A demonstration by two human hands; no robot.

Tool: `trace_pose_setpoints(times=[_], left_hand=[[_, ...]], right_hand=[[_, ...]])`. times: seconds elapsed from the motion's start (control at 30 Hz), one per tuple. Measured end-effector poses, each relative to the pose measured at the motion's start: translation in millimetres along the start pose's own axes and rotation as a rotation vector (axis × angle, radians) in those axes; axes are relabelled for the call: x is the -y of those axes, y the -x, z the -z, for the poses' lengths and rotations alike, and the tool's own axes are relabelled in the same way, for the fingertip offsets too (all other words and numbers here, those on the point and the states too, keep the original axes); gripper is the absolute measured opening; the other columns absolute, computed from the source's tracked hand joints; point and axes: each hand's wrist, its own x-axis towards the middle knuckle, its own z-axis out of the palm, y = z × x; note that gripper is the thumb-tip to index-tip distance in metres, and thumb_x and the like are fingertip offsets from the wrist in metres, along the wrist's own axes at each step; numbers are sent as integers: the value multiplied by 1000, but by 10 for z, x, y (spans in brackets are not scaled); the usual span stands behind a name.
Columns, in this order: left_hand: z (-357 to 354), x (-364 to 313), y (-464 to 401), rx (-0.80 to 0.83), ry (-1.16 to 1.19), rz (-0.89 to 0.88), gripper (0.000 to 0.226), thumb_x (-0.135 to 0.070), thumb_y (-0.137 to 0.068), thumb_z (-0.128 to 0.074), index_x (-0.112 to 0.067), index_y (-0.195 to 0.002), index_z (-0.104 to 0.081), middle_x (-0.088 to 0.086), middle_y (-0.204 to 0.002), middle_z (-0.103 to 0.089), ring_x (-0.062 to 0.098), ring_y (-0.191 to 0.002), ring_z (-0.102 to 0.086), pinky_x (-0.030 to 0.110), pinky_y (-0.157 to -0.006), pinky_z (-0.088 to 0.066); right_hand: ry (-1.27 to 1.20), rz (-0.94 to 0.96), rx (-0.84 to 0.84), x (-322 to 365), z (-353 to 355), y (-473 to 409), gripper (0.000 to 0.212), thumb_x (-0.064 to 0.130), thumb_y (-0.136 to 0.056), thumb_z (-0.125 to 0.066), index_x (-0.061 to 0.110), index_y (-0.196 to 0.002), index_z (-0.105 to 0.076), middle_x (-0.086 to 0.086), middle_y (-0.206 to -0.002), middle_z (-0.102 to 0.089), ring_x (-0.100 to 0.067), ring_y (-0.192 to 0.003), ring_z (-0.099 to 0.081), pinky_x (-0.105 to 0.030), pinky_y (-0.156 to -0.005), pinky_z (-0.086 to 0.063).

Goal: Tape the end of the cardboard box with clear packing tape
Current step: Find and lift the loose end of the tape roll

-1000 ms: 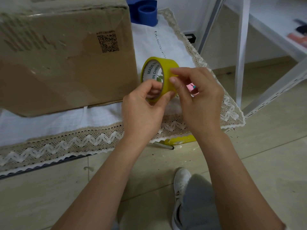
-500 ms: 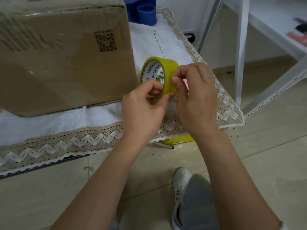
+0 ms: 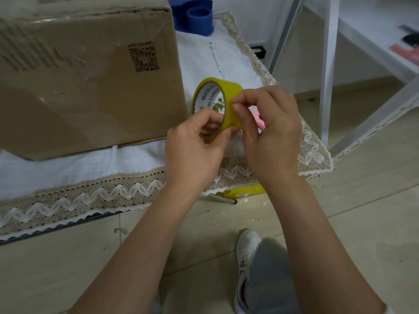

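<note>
A large brown cardboard box (image 3: pixel 79 82) with a printed QR code stands on a low surface covered by a white lace-edged cloth (image 3: pixel 90 191), filling the upper left. Just right of the box I hold a yellowish roll of packing tape (image 3: pixel 217 91). My left hand (image 3: pixel 197 150) grips the roll from below, with fingers through its core. My right hand (image 3: pixel 269 130) pinches at the roll's outer face with thumb and forefinger, where the tape's end lies. No pulled-out strip of tape can be made out.
A blue tape dispenser (image 3: pixel 192 17) sits on the cloth behind the box. A yellow item (image 3: pixel 247 192) and a pen lie on the tiled floor under the cloth's edge. White metal shelf legs (image 3: pixel 328 71) stand at right. My white shoe (image 3: pixel 247 257) is below.
My right hand's fingers have shifted up along the roll's outer face and closed into a tighter pinch. The left hand and the roll stay in nearly the same place.
</note>
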Motion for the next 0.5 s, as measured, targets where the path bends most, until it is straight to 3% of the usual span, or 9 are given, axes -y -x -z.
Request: trace_pose_setpoints(times=[0.13,0.23,0.4,0.5], left_hand=[[18,-10,-10,-12,-16,-1,12,-31,-77,-80,-26,-79,-70,-18,-68,-65,-4,-65,-59,14,-62,-43],[30,-37,-31,-30,41,0,15,-35,-75,-77,-23,-81,-71,-12,-72,-68,0,-67,-61,18,-66,-49],[43,-87,-24,26,124,6,9,-28,-81,-76,-31,-84,-69,-9,-75,-71,5,-70,-61,24,-70,-53],[70,-85,-19,47,147,11,7,-22,-84,-76,-26,-88,-71,-5,-80,-73,11,-74,-64,26,-72,-53]], right_hand=[[75,51,4,26,-55,18,12,9,-96,-59,3,-90,-68,-9,-92,-64,-29,-87,-57,-26,-77,-39],[50,72,-19,53,-44,6,13,8,-97,-57,1,-91,-67,-10,-93,-65,-30,-87,-58,-28,-78,-41],[-125,-43,25,51,25,-10,9,12,-95,-62,6,-101,-66,4,-96,-60,-22,-91,-59,-38,-78,-50],[-272,-225,112,34,100,-44,42,16,-91,-69,14,-130,-56,2,-106,-58,-15,-94,-60,-28,-80,-52]])
